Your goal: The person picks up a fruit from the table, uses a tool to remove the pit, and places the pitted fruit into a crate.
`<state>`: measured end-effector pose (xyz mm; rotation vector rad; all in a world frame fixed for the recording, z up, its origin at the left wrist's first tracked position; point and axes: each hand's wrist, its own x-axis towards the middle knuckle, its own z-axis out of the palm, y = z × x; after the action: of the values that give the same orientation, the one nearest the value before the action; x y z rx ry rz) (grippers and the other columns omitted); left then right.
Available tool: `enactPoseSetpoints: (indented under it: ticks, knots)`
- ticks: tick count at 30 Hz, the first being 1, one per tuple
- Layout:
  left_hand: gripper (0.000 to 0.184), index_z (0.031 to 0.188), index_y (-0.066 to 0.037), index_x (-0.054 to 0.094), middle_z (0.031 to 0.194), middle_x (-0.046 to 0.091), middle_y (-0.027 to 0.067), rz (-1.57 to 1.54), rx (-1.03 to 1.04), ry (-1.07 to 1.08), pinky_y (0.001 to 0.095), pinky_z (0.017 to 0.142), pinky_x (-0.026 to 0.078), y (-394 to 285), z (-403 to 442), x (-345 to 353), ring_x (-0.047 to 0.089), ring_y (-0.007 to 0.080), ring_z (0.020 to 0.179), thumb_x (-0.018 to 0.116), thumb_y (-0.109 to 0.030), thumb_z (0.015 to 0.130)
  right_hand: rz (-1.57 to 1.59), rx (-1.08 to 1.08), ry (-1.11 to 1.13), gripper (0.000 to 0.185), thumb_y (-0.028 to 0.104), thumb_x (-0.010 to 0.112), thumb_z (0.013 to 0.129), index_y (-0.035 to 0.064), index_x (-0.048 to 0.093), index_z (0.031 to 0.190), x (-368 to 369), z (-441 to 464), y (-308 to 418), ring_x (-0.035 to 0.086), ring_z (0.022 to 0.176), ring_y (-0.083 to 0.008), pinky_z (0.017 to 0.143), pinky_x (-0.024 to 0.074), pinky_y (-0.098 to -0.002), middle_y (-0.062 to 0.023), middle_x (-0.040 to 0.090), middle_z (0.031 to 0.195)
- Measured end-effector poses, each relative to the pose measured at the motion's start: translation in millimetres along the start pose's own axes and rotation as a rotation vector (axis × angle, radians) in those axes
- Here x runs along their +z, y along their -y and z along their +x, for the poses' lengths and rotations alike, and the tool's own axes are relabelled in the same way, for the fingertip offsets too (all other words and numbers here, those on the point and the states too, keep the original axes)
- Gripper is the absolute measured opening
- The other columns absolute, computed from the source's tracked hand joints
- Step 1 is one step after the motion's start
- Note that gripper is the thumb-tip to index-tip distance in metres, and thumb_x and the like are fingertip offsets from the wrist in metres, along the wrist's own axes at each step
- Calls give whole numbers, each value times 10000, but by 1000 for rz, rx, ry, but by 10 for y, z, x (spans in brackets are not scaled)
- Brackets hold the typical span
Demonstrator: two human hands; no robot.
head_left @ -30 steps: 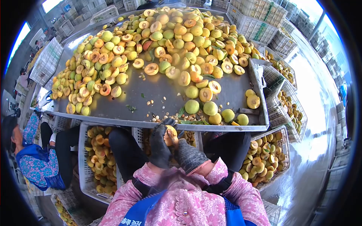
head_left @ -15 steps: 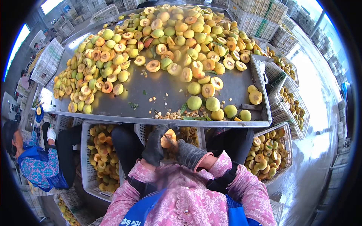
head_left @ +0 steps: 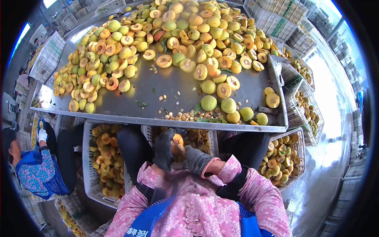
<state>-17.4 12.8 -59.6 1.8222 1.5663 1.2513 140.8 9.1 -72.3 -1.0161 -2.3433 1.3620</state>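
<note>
My left hand, in a dark glove, is closed around an orange-yellow fruit just below the front edge of the metal table. My right hand, in a grey knitted glove, is closed at the fruit's right side; its fingertips are partly hidden, and what they grip is too small to make out. Under both hands stands a crate of fruit pieces. Halved and whole fruits are heaped on the table above, with loose pits near its front edge.
Crates of fruit halves stand left and right of my legs. More filled crates line the table's right side. A co-worker in a blue apron sits at the far left. White crates are stacked behind.
The view has shifted slightly. Both hands stay together around the fruit, which has turned a little between them. The co-worker's gloved hand has moved.
</note>
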Motion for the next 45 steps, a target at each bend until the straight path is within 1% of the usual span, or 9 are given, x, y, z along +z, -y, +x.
enactPoseSetpoints:
  ticks: [5, 19, 22, 25, 28, 33, 37, 41, 45]
  knots:
    - [219, 991, -2, 591, 873, 629, 151, 109, 60, -9, 363, 706, 499, 170, -105, 63, 622, 282, 769, 576, -147, 827, -51, 303, 88, 423, 295, 661, 803, -23, 499, 1030, -14, 10, 67, 618, 700, -318, 597, 466, -390, -202, 603, 756]
    - [357, 1141, 14, 539, 1010, 615, 161, -168, -353, 159, 356, 838, 479, 425, -198, 108, 600, 270, 936, 577, -160, 832, 159, 182, 142, 422, 271, 672, 797, 11, 555, 1109, 47, 163, -47, 625, 822, -298, 711, 481, -375, -198, 635, 984]
    - [371, 1163, 17, 523, 1036, 606, 166, -53, -195, 171, 355, 855, 470, 501, -245, 100, 593, 269, 958, 566, -158, 839, 244, 330, 304, 319, 225, 657, 810, 17, 598, 1045, -432, 196, 483, 620, 751, -271, 679, 479, -375, -163, 652, 887]
    - [374, 1172, 20, 515, 1064, 596, 172, -111, -249, 180, 357, 873, 459, 448, -216, 90, 588, 275, 972, 560, -150, 842, 232, -1, 160, 331, 290, 679, 788, 20, 631, 974, -175, 170, 147, 583, 618, -203, 577, 463, -348, -90, 615, 699]
    - [372, 1171, 21, 515, 1087, 586, 177, -119, -271, 160, 361, 883, 453, 404, -208, 94, 587, 273, 978, 564, -140, 838, 561, 563, 342, 366, 373, 685, 772, 33, 639, 899, -443, 187, 465, 512, 507, -145, 479, 414, -299, -34, 515, 561]
    - [375, 1134, 18, 533, 1042, 599, 189, -125, -234, 214, 373, 838, 467, 610, -232, 130, 593, 298, 957, 596, -170, 816, 463, 302, 314, 348, 397, 667, 784, 57, 626, 840, -396, 169, 357, 477, 470, -107, 435, 376, -261, -2, 480, 544]
    - [359, 1084, 1, 556, 982, 616, 186, -118, -175, 367, 387, 793, 474, 628, -163, 125, 596, 338, 919, 605, -226, 809, 364, 447, 349, 320, 367, 660, 794, 94, 637, 960, -394, 165, 352, 535, 548, -142, 489, 424, -290, -37, 540, 624]
    - [320, 1037, -16, 579, 921, 630, 164, -70, -129, 286, 388, 766, 480, 755, -261, 187, 611, 332, 853, 596, -239, 809, -90, -319, 366, 403, 364, 647, 800, 98, 591, 1097, -123, 117, -142, 595, 709, -234, 616, 468, -347, -116, 607, 813]
    - [273, 967, -19, 593, 868, 632, 156, -96, -175, 346, 363, 745, 484, 609, -177, 180, 622, 298, 808, 584, -243, 811, 100, 160, 409, 438, 236, 655, 780, 141, 537, 1190, -303, 153, 165, 607, 840, -302, 755, 468, -371, -148, 601, 1005]
